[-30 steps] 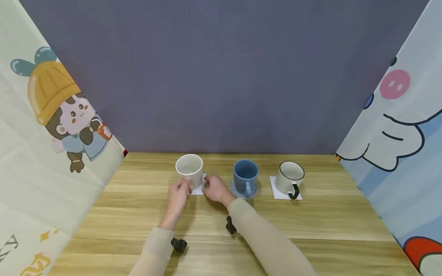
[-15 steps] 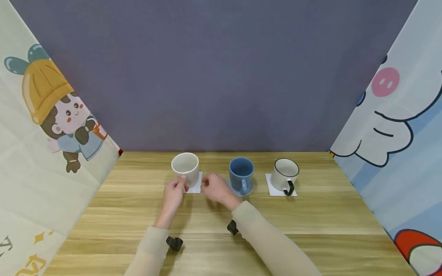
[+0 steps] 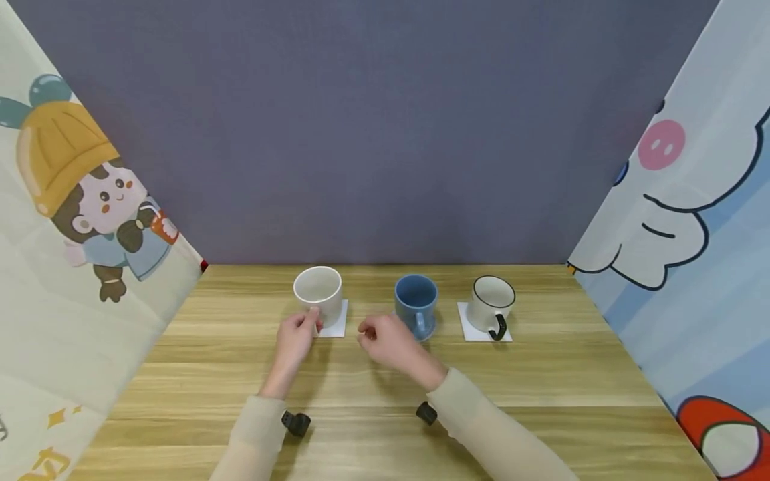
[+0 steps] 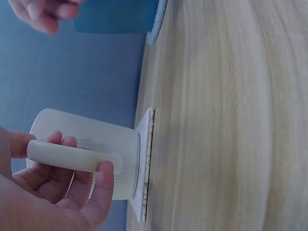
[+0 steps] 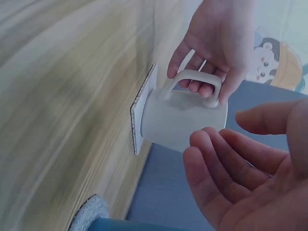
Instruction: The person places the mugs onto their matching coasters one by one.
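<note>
A white mug (image 3: 327, 306) stands upright on a square white coaster (image 3: 339, 327) at the left of the row. My left hand (image 3: 295, 339) grips the mug by its handle (image 4: 62, 155), with fingers hooked through the loop and the thumb at its top end, as the left wrist view shows. To the right of that mug my right hand (image 3: 392, 342) hovers with loosely bent fingers (image 5: 207, 178) and nothing between them. It partly covers the blue mug (image 3: 415, 300) and its round blue coaster (image 3: 428, 332) in the head view.
A white mug with a black rim and black handle (image 3: 492, 310) sits on another square white coaster (image 3: 468, 329) at the right. The wooden table (image 3: 355, 427) meets a grey-blue back panel (image 3: 385, 133). Printed cloths (image 3: 138, 234) hang at both sides.
My right hand has drawn away from the white mug and its coaster, toward the right and closer to me. My left hand stays on the handle. The head view has shifted slightly.
</note>
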`<state>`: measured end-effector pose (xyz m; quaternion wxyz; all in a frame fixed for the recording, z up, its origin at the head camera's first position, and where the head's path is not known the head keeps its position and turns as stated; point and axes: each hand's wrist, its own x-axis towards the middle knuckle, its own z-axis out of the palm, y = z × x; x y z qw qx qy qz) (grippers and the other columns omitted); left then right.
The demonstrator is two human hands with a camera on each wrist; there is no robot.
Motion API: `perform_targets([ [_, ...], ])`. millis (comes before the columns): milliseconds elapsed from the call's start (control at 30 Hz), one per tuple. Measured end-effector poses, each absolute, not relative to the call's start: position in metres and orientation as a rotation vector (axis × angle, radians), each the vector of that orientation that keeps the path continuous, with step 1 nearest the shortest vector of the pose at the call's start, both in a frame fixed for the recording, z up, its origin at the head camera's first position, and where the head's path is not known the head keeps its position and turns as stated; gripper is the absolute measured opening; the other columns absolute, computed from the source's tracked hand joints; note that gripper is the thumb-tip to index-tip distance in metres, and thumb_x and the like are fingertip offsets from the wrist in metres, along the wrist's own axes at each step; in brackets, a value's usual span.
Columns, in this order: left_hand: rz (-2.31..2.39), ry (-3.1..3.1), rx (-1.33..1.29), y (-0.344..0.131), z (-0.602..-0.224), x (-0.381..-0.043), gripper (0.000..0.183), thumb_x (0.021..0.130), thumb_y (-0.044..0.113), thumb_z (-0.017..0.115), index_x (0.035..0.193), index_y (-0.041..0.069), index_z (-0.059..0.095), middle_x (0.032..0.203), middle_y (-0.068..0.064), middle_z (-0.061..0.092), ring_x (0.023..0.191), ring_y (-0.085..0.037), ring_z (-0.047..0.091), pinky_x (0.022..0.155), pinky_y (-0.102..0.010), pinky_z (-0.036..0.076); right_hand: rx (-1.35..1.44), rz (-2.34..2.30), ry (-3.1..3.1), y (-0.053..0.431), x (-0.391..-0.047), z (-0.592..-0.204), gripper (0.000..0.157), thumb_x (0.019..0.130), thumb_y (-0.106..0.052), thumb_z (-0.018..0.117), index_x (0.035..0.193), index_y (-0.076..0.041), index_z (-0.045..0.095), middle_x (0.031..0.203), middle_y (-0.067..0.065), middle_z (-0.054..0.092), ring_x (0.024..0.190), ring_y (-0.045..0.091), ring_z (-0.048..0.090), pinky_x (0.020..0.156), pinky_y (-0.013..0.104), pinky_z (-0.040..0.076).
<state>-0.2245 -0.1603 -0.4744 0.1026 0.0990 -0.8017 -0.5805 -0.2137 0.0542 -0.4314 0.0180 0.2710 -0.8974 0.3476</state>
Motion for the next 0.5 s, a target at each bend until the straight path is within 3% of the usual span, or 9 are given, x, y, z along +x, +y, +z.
perform_targets([
  [233,-1.635,-2.398,0.247,-0.163,-0.473,-0.223,0.045,0.106,0.034,0.054,0.086,-0.004,0.068,0.072,-0.005,0.059,0.069,-0.017,0.048,0.064,-0.031,0.040,0.878,1.010,-2.784,0.063,-0.194,-0.431,0.014,0.092,-0.010,0.068,0.102,-0.003,0.075,0.089,0.001,0.071,0.078,0.008,0.061,0.072,0.025,0.053],
  [500,-1.435,-2.544,0.115,-0.165,-0.472,-0.220,0.036,0.105,0.027,0.055,0.089,-0.004,0.066,0.074,-0.009,0.059,0.068,-0.020,0.050,0.062,-0.033,0.043,0.894,0.932,-2.710,0.081,-0.182,-0.432,0.005,0.092,-0.009,0.070,0.088,-0.007,0.073,0.079,-0.003,0.066,0.072,0.008,0.057,0.065,0.023,0.050],
])
